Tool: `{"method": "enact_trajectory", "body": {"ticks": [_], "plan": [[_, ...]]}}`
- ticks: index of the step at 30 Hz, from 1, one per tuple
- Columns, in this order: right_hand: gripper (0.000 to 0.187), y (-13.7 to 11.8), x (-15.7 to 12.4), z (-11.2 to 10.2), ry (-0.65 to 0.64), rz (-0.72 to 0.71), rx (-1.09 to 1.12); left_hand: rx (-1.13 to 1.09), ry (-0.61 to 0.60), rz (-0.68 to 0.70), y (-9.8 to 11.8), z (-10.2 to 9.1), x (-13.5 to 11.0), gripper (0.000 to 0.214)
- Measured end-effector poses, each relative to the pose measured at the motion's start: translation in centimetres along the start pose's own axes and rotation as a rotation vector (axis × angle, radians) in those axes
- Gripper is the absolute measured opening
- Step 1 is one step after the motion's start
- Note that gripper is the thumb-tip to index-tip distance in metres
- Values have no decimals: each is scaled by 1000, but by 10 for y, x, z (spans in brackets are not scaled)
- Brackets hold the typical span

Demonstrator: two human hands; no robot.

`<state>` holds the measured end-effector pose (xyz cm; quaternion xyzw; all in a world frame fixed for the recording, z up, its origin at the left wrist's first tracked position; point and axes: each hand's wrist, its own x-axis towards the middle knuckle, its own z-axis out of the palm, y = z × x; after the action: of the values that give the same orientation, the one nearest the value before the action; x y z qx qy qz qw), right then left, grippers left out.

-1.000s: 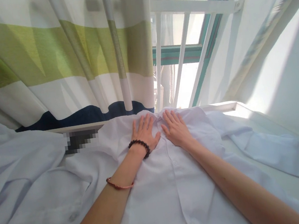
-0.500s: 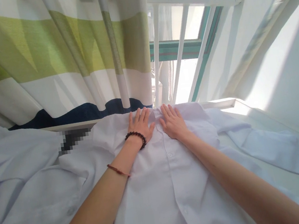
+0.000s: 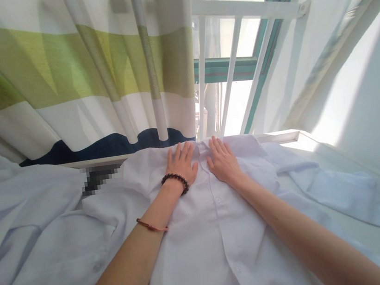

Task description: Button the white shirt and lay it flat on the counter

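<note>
A white button-up garment [image 3: 189,245], which looks like a shirt or a coat, lies spread out front side up, its button strip running down the middle. My left hand [image 3: 181,168] lies flat on its upper part, left of the strip, fingers apart; a dark bead bracelet and a thin reddish-brown band circle that wrist and forearm. Just right of the strip my right hand [image 3: 223,160] rests flat near the collar, fingers stretched out. One sleeve [image 3: 343,187] extends to the right. Neither hand grips the cloth.
More rumpled white cloth [image 3: 29,229] lies at the left, beside a blurred-out dark patch [image 3: 100,176]. Behind are a white and green curtain [image 3: 71,69], a white railing [image 3: 246,10] and a window with a teal frame [image 3: 229,69]. A white wall [image 3: 375,90] stands at the right.
The view has tilted slightly, so everything sits a little lower in the picture. Both hands stay flat at nearly the same places on the garment.
</note>
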<state>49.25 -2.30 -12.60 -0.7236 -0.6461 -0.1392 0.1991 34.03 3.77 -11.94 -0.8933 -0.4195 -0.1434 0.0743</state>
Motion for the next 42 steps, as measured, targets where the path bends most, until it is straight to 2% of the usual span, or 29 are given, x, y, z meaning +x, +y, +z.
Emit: {"method": "enact_trajectory", "body": {"ticks": [8,10,12,14,17,20,24,32,37,40,42], "plan": [[62,-12,-33,-11,22,-32,41,-31,-50,-23,1,-2,-13,65],[54,-15,-36,-16,20,-41,46,-36,-43,-14,2,-4,-16,64],[38,-17,-37,-21,10,-42,57,-41,-25,10,1,-8,-14,61],[27,-19,-38,-24,-1,-39,68,-48,4,27,0,-15,-6,56],[25,-22,-39,-27,-14,-31,98,-62,40,35,-3,-27,19,47],[27,-24,-42,-27,-31,-34,142,-71,5,64,-5,-35,47,37],[28,-25,-44,-27,-54,-67,189,-84,-58,67,-3,-36,70,34],[24,-28,-44,-23,-107,-136,275,-150,-95,14,-8,-32,93,25],[25,-31,-45,-24,-112,-104,339,-171,-10,2,-4,-30,81,30],[21,-29,-45,-25,-121,-61,404,-175,68,33,2,-33,60,33],[23,-27,-44,-24,-124,1,455,-184,86,62,4,-35,42,27]]}}
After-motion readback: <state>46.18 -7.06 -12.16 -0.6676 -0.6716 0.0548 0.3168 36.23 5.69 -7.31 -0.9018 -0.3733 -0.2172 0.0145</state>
